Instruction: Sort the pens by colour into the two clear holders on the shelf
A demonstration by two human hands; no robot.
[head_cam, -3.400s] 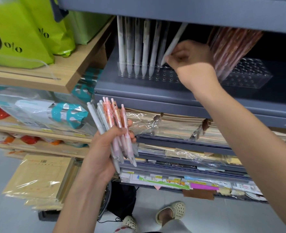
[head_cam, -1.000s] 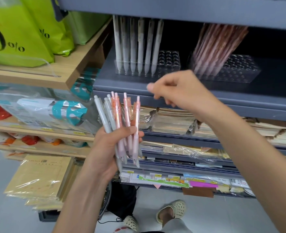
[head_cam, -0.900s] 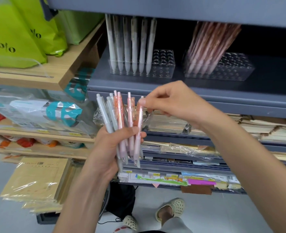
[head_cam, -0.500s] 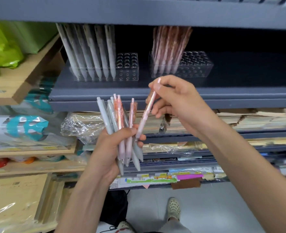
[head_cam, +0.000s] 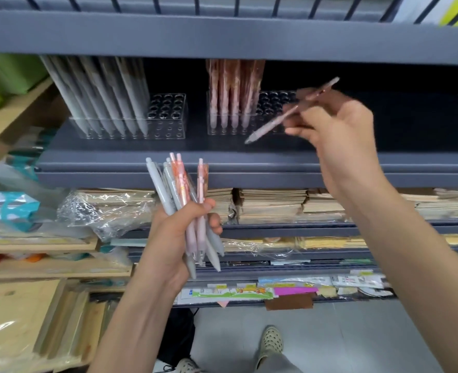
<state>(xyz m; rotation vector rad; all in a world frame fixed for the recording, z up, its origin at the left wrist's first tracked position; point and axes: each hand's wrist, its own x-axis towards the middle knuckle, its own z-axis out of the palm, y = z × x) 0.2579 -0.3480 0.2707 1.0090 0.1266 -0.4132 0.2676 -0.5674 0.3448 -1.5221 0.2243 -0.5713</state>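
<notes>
Pen sorting well begun, not finished
My right hand (head_cam: 338, 130) pinches 1 slim pale pink plastic pen (head_cam: 271, 125), tilted tip-down just in front of the right-hand clear plastic holder (head_cam: 273, 99) with rows of round holes, where a block of pink pens (head_cam: 233, 87) already stands upright; the matching left-hand clear holder (head_cam: 168, 114) on the same dark grey metal shelf (head_cam: 249, 162) carries the pale grey pens (head_cam: 101, 95). Both of the 2 holders show empty holes on their right sides. My left hand (head_cam: 179, 238) grips a mixed fan of grey and pink pens (head_cam: 179, 189) below the shelf edge, so I judge several more trips remain, to each holder
</notes>
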